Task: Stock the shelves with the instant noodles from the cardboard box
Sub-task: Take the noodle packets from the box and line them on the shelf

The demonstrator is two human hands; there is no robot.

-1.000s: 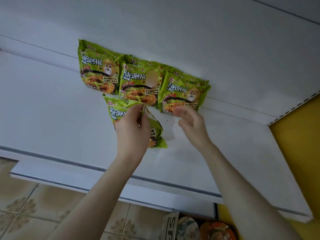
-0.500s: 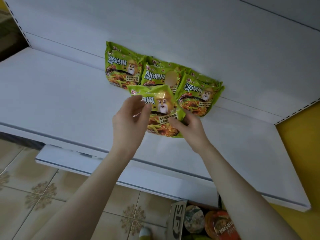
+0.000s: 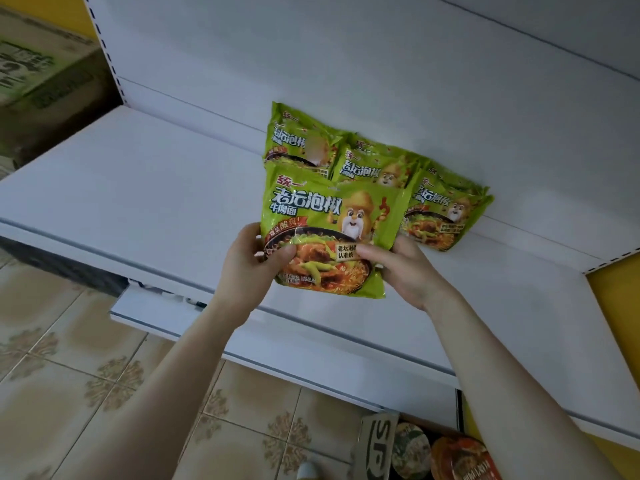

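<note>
**Both hands grip one noodle packet over the shelf**

Nearest the camera, below the right wrist, the cardboard box [image 3: 377, 441] is cut off by the bottom edge. Only a printed flap and the lids of two noodle cups [image 3: 412, 448] show; whatever else it holds is out of sight. Just left of the flap a shoe tip [image 3: 306, 471] pokes in over the tiled floor [image 3: 69, 375].

Both forearms rise from the bottom corners and converge. The left hand [image 3: 246, 271] clasps the lower left edge of the noodle packet [image 3: 329, 216], its thumb laid across the printed front. Its other fingers curl behind the wrapper and are hidden. The right hand [image 3: 405, 271] mirrors it on the lower right edge, thumb on the front and fingers out of sight behind. The two thumb tips lie near each other but apart.

The packet stands upright between them, its front toward the camera, over the white shelf [image 3: 138, 188]. Whether its bottom edge touches the board cannot be told.

Beyond the fingertips, the shelved packets [image 3: 446, 213] of the same green kind lean in a row against the back panel [image 3: 346, 64]. The held packet covers the lower parts of the left and middle ones. Extra top edges peek out behind them, so their number cannot be counted.

Far to the left of the left hand, a green-printed carton [image 3: 41, 81] is blurred and cropped by the frame.
</note>
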